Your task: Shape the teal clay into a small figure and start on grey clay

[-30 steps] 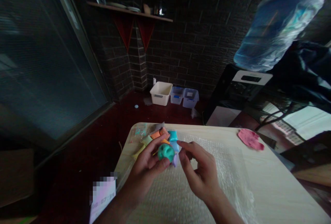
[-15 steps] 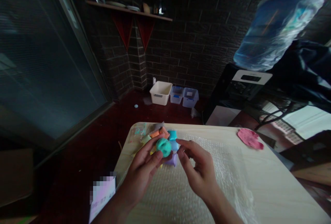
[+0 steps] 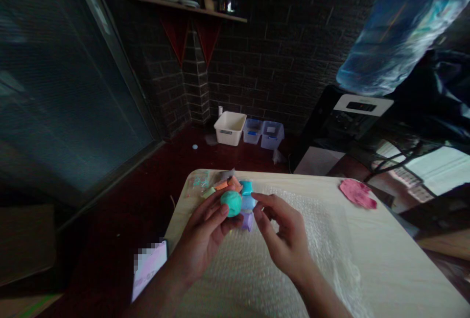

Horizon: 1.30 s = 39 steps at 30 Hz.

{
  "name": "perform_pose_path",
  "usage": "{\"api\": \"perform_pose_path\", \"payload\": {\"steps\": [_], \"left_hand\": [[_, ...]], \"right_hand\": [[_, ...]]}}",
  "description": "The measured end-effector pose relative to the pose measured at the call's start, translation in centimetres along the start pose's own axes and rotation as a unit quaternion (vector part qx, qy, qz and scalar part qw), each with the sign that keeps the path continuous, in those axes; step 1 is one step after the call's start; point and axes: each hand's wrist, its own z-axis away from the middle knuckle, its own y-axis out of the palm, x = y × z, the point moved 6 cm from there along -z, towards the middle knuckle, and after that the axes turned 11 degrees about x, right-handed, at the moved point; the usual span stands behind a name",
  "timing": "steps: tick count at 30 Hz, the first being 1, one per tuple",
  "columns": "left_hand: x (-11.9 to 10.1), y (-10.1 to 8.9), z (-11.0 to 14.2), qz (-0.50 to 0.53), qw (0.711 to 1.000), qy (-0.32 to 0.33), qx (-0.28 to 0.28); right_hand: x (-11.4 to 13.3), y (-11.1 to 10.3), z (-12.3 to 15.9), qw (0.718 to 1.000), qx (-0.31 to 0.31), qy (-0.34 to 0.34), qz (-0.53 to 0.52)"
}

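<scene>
My left hand [image 3: 207, 225] grips a teal ball of modelling clay [image 3: 231, 204], thumb on its near left side and fingers around behind it. A small dent shows in the ball's lower front. Just to the right, apart from the ball, is my right hand [image 3: 282, 234]; its index finger reaches forward, its thumb is bent beneath, and I see nothing held between them. Beyond the hands lie small soft packets: an orange packet [image 3: 234, 184], a turquoise packet [image 3: 246, 188], a light blue packet [image 3: 248, 203] and a purple packet [image 3: 247, 221]. My left hand partly covers some of them.
Bubble wrap [image 3: 316, 249] spreads over the pale wooden table [image 3: 396, 254]. A flattened pink piece [image 3: 358, 193] lies at the far right edge. A lit phone [image 3: 150, 269] is at the left. Beyond stand a white basket [image 3: 230, 134], two clear bins and a water dispenser [image 3: 338, 127].
The teal ball has turned in my left hand: its deep creases no longer face me, and a smoother side shows. My right index finger and thumb have come slightly closer together.
</scene>
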Motion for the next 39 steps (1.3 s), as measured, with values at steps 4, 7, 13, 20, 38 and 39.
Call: {"api": "perform_pose_path", "payload": {"steps": [4, 7, 13, 20, 38, 39], "left_hand": [[0.0, 0.1, 0.1, -0.018, 1.000, 0.002, 0.000], [-0.1, 0.0, 0.2, -0.032, 0.999, 0.007, -0.002], [-0.2, -0.1, 0.1, -0.061, 0.998, 0.026, -0.004], [-0.3, 0.0, 0.1, -0.065, 0.998, 0.023, -0.014], [0.1, -0.4, 0.2, -0.090, 0.995, 0.023, -0.023], [0.1, -0.4, 0.2, -0.090, 0.995, 0.022, -0.023]], "right_hand": [[1.5, 0.4, 0.2, 0.998, 0.028, -0.049, 0.036], [2.8, 1.0, 0.5, 0.990, 0.061, -0.095, 0.087], [3.7, 1.7, 0.6, 0.975, 0.077, -0.124, 0.166], [4.0, 1.8, 0.5, 0.970, 0.073, -0.127, 0.192], [4.0, 2.1, 0.2, 0.971, 0.083, -0.108, 0.197], [4.0, 2.2, 0.2, 0.971, 0.083, -0.107, 0.198]]}}
